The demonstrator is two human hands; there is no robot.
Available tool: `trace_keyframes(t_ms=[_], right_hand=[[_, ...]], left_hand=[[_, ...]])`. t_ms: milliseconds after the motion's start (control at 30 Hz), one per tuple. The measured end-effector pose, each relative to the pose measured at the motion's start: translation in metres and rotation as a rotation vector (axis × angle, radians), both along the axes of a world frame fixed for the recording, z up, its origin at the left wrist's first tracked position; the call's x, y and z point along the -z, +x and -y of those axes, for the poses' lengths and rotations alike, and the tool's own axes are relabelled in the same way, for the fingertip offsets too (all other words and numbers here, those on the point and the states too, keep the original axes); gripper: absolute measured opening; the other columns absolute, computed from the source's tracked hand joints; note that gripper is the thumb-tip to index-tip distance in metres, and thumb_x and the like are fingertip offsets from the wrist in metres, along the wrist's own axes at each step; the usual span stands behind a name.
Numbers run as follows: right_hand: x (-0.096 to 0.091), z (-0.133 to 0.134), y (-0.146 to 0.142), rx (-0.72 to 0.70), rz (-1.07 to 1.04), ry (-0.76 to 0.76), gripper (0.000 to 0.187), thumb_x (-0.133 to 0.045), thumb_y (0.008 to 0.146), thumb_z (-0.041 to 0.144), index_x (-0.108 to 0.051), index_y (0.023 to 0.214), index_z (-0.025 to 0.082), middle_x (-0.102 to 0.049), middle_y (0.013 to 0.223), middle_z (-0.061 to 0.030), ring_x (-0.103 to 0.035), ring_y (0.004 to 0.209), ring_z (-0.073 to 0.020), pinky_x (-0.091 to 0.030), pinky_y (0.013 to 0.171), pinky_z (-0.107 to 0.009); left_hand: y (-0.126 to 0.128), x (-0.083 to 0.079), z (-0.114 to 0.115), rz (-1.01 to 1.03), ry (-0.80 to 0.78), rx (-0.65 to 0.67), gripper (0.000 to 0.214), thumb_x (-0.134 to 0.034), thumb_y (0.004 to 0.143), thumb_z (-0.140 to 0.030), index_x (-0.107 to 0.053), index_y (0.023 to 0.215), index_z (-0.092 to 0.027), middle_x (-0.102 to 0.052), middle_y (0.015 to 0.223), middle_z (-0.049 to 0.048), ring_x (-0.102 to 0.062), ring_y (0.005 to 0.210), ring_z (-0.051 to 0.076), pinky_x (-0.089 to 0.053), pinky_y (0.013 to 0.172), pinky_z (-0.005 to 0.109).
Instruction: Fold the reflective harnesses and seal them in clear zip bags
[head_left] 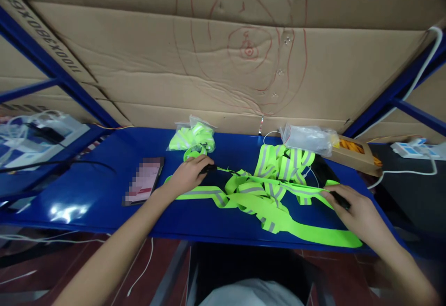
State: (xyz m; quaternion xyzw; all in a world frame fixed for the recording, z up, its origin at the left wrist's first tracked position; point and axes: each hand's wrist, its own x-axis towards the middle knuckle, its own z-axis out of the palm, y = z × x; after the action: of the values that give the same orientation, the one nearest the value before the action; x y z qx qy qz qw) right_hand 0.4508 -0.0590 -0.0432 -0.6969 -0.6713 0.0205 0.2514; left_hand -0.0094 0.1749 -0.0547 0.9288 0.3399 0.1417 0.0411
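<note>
The left hand (190, 172) gripped a black clip (208, 169) and the right hand (358, 209) gripped a second clip (340, 200), with a yellow-green strap (303, 188) drawn out between them over the table (94, 189). That length looked straightened, while the loose heap (251, 200) around it seemed left to sort, its loops crowding the strap. Beyond lay a filled bag (191, 137), a phone (144, 181), clear plastic wrapping (308, 138) and a cardboard box (358, 160).
</note>
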Motion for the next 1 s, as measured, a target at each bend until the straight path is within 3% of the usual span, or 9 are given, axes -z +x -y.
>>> trace_keyframes(t_ms=[133, 233, 433, 500, 600, 700, 800, 1000], right_hand=[[-0.012, -0.009, 0.003, 0.043, -0.077, -0.003, 0.037, -0.057, 0.096, 0.059, -0.074, 0.100, 0.027, -0.079, 0.105, -0.0060, -0.076, 0.095, -0.0287, -0.060, 0.086, -0.042], [-0.018, -0.021, 0.003, 0.087, -0.196, -0.030, 0.036, -0.060, 0.094, 0.060, -0.075, 0.099, 0.029, -0.080, 0.101, -0.0047, -0.077, 0.092, -0.0296, -0.062, 0.083, -0.042], [-0.022, -0.029, 0.013, 0.144, -0.749, 0.045, 0.034, -0.068, 0.092, 0.050, -0.072, 0.120, 0.030, -0.072, 0.135, -0.0060, -0.069, 0.124, -0.0297, -0.062, 0.096, -0.041], [-0.022, -0.023, 0.012, 0.148, -0.684, -0.006, 0.037, -0.069, 0.092, 0.052, -0.073, 0.120, 0.028, -0.072, 0.133, -0.0069, -0.068, 0.124, -0.0299, -0.060, 0.097, -0.040], [-0.014, -0.013, 0.003, 0.041, -0.397, -0.080, 0.042, -0.067, 0.093, 0.055, -0.071, 0.124, 0.028, -0.073, 0.130, -0.0080, -0.069, 0.121, -0.0305, -0.057, 0.103, -0.045], [0.003, -0.011, -0.011, -0.135, -0.086, -0.063, 0.054, -0.066, 0.094, 0.056, -0.060, 0.140, 0.028, -0.065, 0.142, -0.0104, -0.062, 0.132, -0.0329, -0.051, 0.111, -0.051], [0.020, -0.016, -0.020, -0.170, 0.147, -0.071, 0.067, -0.065, 0.094, 0.055, -0.048, 0.152, 0.027, -0.061, 0.148, -0.0125, -0.061, 0.133, -0.0338, -0.053, 0.107, -0.053], [0.028, -0.023, -0.019, -0.115, 0.296, -0.055, 0.019, -0.057, 0.099, 0.034, -0.070, 0.109, 0.025, -0.076, 0.116, -0.0068, -0.072, 0.107, -0.0290, -0.059, 0.089, -0.045]], left_hand=[[-0.004, -0.015, -0.003, 0.045, -0.045, -0.006, 0.037, -0.050, 0.085, -0.011, -0.060, 0.118, -0.025, -0.071, 0.121, 0.0088, -0.070, 0.108, 0.029, -0.055, 0.090, 0.041], [-0.004, -0.025, -0.006, 0.116, -0.073, -0.029, 0.029, -0.050, 0.091, -0.020, -0.061, 0.117, -0.024, -0.072, 0.120, 0.0090, -0.070, 0.108, 0.028, -0.054, 0.091, 0.040], [-0.008, -0.039, -0.006, 0.247, -0.162, -0.147, 0.024, -0.054, 0.095, -0.037, -0.062, 0.112, -0.024, -0.074, 0.110, 0.0070, -0.071, 0.098, 0.027, -0.053, 0.088, 0.038], [-0.012, -0.041, -0.002, 0.265, -0.180, -0.202, 0.023, -0.053, 0.095, -0.039, -0.062, 0.111, -0.024, -0.074, 0.105, 0.0051, -0.070, 0.092, 0.025, -0.052, 0.084, 0.036], [-0.016, -0.043, 0.001, 0.343, -0.241, -0.219, 0.024, -0.056, 0.094, -0.044, -0.061, 0.107, -0.025, -0.071, 0.098, 0.0031, -0.067, 0.084, 0.022, -0.051, 0.077, 0.032], [-0.015, -0.045, -0.001, 0.434, -0.292, -0.187, 0.026, -0.058, 0.092, -0.047, -0.061, 0.105, -0.024, -0.069, 0.095, 0.0028, -0.065, 0.084, 0.021, -0.050, 0.076, 0.031], [-0.013, -0.050, -0.002, 0.490, -0.257, -0.212, 0.025, -0.060, 0.092, -0.045, -0.060, 0.105, -0.024, -0.067, 0.094, 0.0021, -0.062, 0.083, 0.021, -0.050, 0.078, 0.032], [-0.009, -0.066, 0.007, 0.740, -0.132, -0.359, 0.020, -0.067, 0.089, -0.036, -0.064, 0.101, -0.021, -0.066, 0.093, 0.0014, -0.059, 0.082, 0.018, -0.048, 0.077, 0.030]])
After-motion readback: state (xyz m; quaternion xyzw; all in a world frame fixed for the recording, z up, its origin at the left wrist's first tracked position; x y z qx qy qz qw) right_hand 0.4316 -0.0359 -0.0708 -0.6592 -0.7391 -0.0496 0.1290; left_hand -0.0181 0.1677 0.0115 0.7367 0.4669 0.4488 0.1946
